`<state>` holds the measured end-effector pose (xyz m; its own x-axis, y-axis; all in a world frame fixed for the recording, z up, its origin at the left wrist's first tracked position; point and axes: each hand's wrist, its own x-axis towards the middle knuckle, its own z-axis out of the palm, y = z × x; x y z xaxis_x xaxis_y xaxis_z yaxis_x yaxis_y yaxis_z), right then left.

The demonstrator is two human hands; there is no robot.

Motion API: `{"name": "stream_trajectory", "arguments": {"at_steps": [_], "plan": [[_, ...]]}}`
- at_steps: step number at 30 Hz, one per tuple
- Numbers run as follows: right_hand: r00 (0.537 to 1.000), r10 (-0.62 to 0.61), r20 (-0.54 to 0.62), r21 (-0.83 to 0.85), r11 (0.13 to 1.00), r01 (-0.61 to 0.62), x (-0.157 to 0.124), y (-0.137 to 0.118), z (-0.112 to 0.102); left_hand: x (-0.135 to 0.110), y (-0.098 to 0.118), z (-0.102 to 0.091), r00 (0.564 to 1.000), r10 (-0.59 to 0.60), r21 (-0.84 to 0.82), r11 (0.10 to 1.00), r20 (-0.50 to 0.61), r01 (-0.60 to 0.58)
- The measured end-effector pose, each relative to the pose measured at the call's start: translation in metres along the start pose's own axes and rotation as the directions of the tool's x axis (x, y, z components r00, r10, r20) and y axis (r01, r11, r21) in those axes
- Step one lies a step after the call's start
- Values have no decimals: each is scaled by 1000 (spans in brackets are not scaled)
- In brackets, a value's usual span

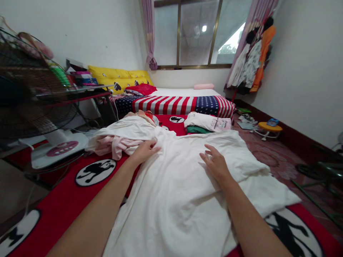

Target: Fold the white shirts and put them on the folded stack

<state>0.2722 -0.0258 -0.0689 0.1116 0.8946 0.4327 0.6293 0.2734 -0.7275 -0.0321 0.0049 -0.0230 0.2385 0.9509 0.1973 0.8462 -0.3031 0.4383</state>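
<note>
A large white shirt (pixel 184 178) lies spread and wrinkled across the red cover in front of me, with a sleeve-like flap reaching out to the right. At its upper left edge, my left hand (pixel 144 151) is closed, thumb and fingers pinching the fabric. My right hand (pixel 216 164) is over the middle of the shirt, fingers apart and holding nothing; whether it touches the cloth I cannot tell. Just beyond my left hand is a loose heap of white and pink clothes (pixel 125 132). Folded clothes (pixel 207 122), white over green, are stacked past the shirt's far edge.
A standing fan (pixel 57 146) is close on the left, near a cluttered desk (pixel 88 91). Behind the clothes is a bed with a striped, starred cover (pixel 166 104). To the right are a small yellow stool (pixel 270 126), a dark metal frame (pixel 318 178) and hanging clothes (pixel 252 64).
</note>
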Motion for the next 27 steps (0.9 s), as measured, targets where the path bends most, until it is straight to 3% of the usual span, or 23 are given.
{"name": "stream_trajectory", "arguments": {"at_steps": [1,2,4,7,8,9,10,11,13,15,17,18,20,22,25,27], "plan": [[1000,-13,-10,8,1000,13,0,-2,0,-4,17,6,994,97,-24,995,44,-96],[999,-27,-17,19,999,27,-1,-4,0,-10,35,13,952,283,-60,959,120,-277],[999,-47,-20,58,997,48,-2,-9,0,-28,73,26,803,551,-174,834,226,-524],[999,-36,12,132,991,34,-4,-14,2,-56,120,35,544,744,-363,666,388,-652],[999,-28,35,143,990,23,-5,-15,3,-63,130,34,490,770,-406,634,408,-659],[998,-22,61,140,990,13,-5,-15,4,-69,136,31,465,781,-434,621,418,-653],[996,-18,87,124,992,7,-6,-15,5,-72,139,26,472,776,-443,627,418,-640],[994,-19,108,92,996,9,-7,-14,6,-73,138,20,512,757,-435,653,406,-620],[990,-36,134,2,999,36,-8,-13,6,-71,127,8,682,660,-365,748,315,-555],[985,-66,162,-83,993,80,-8,-13,6,-65,105,2,869,480,-262,860,119,-438],[982,-84,169,-63,993,96,-9,-17,5,-59,79,3,962,270,-247,930,-39,-271],[986,-72,151,6,997,71,-8,-20,5,-57,66,7,984,173,-304,936,-37,-176],[998,11,61,268,963,-27,-8,-29,4,-55,47,17,995,23,-500,865,96,29],[986,164,-20,587,801,-121,-6,-39,2,-56,41,29,979,-4,-647,750,204,138],[945,325,-43,841,522,-141,-3,-52,-1,-58,53,41,990,106,-668,744,95,-16],[930,361,-64,880,460,-118,-2,-56,-5,-59,65,42,984,177,-599,785,-24,-156]]}}
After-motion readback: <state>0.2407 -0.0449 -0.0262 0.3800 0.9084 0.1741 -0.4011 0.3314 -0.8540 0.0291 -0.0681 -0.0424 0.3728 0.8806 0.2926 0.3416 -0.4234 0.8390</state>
